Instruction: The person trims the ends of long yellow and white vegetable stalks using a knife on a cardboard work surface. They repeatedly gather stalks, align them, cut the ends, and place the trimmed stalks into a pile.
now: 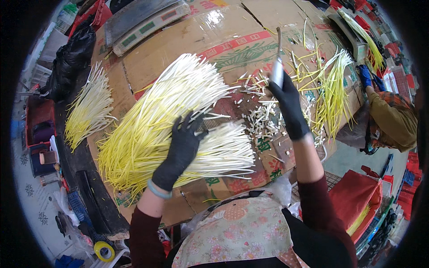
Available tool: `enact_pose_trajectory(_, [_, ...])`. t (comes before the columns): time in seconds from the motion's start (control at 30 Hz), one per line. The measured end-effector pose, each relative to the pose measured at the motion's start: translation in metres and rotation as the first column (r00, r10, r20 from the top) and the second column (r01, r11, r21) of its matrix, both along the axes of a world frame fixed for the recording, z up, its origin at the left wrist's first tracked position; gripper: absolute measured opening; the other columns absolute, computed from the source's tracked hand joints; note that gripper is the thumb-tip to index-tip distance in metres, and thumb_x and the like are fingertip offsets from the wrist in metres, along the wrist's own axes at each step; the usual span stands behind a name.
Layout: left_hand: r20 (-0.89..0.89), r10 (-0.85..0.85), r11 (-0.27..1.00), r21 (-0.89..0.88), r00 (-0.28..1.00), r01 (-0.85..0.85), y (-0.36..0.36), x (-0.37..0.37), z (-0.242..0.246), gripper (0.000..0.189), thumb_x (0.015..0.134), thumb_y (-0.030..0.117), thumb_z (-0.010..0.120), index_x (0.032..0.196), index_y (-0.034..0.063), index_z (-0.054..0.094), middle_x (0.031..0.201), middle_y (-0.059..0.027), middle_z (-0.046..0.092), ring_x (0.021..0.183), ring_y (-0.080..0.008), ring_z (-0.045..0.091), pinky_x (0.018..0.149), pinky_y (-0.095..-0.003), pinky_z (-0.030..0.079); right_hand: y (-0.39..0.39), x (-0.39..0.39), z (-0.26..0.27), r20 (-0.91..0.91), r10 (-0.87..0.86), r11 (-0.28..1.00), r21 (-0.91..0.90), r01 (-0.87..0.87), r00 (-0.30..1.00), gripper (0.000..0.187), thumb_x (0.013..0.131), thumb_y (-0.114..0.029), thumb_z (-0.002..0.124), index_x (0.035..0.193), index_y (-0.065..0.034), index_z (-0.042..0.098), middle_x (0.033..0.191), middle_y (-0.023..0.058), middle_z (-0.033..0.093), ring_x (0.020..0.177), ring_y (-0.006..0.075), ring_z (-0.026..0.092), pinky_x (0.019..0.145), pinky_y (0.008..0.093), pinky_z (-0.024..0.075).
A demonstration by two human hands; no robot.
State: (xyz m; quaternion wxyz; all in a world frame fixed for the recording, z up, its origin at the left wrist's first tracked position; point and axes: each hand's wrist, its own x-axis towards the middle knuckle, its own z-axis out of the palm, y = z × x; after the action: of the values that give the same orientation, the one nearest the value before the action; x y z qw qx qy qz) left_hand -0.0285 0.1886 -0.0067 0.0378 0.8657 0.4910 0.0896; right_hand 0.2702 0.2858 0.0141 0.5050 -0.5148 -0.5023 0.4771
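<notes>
A large pile of blanched yellow chives [161, 110] lies before me, white ends towards the right. My left hand [182, 144], in a black glove, is over the pile's near middle with its fingers apart. Below its fingertips a gap parts the upper stalks from a lower bunch [228, 150] with evenly lined-up ends. My right hand [290, 104], also gloved in black, grips a knife [277, 71], raised right of the pile and slightly blurred. Short white cut stalk ends [266, 122] are scattered beneath and left of that hand.
Flattened cardboard [224, 43] covers the table. A smaller chive bunch [90, 107] lies left, another [335, 90] right. Weighing scales [150, 26] stand at the far left, with another scale [360, 47] far right bearing chives. A co-worker's blue-gloved hand [364, 75] is at the right edge.
</notes>
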Motion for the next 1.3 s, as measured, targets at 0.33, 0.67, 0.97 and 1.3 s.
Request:
enact_pose_trajectory(0.33, [0.425, 0.318, 0.929, -0.316, 0.848, -0.191, -0.066, -0.03, 0.055, 0.055, 0.075, 0.019, 0.071, 0.127, 0.0121, 0.054, 0.139, -0.0091, 0.04, 0.123, -0.0274, 0.042, 0.102, -0.0394, 0.032, 0.023, -0.042, -0.046, 0.856, 0.223, 0.882, 0.026, -0.47, 0.467, 0.029, 0.071, -0.037, 0.069, 0.083, -0.0107, 0.066, 0.099, 0.0133, 0.06, 0.098, 0.0341, 0.053, 0.081, 0.0457, 0.0403])
enact_pose_trajectory(0.67, [0.235, 0.251, 0.962, -0.167, 0.939, -0.215, -0.061, -0.031, 0.002, 0.074, 0.065, 0.021, 0.076, 0.133, 0.0149, 0.046, 0.124, -0.0106, 0.049, 0.118, -0.0288, 0.043, 0.101, -0.0443, 0.029, -0.18, 0.179, -0.05, 0.893, -0.155, 0.988, 0.144, 0.057, 0.422, 0.023, 0.065, -0.014, 0.07, 0.084, -0.0053, 0.063, 0.092, 0.0154, 0.061, 0.088, 0.0354, 0.056, 0.079, 0.0422, 0.0427])
enact_pose_trajectory(0.97, [0.0, 0.378, 0.926, -0.001, 0.926, -0.378, -0.074, 0.01, -0.005, 0.066, 0.08, 0.032, 0.063, 0.137, 0.0104, 0.038, 0.137, -0.0166, 0.039, 0.121, -0.0326, 0.04, 0.097, -0.0465, 0.031, -0.205, 0.101, -0.038, 0.816, -0.338, 0.937, 0.245, 0.249, 0.469, 0.057, 0.076, -0.019, 0.068, 0.125, 0.0011, 0.047, 0.124, 0.0213, 0.05, 0.115, 0.0371, 0.046, 0.099, 0.0424, 0.0356])
enact_pose_trajectory(1.3, [0.101, 0.447, 0.893, 0.0, 0.889, -0.45, -0.18, 0.013, -0.007, 0.065, 0.081, 0.037, 0.062, 0.138, 0.0146, 0.039, 0.144, -0.0156, 0.032, 0.134, -0.0339, 0.026, 0.106, -0.0523, 0.019, -0.15, 0.081, -0.059, 0.86, -0.232, 0.944, 0.311, -0.107, 0.454, 0.016, 0.071, -0.007, 0.058, 0.086, -0.0043, 0.061, 0.093, 0.016, 0.062, 0.087, 0.034, 0.057, 0.078, 0.0408, 0.0452])
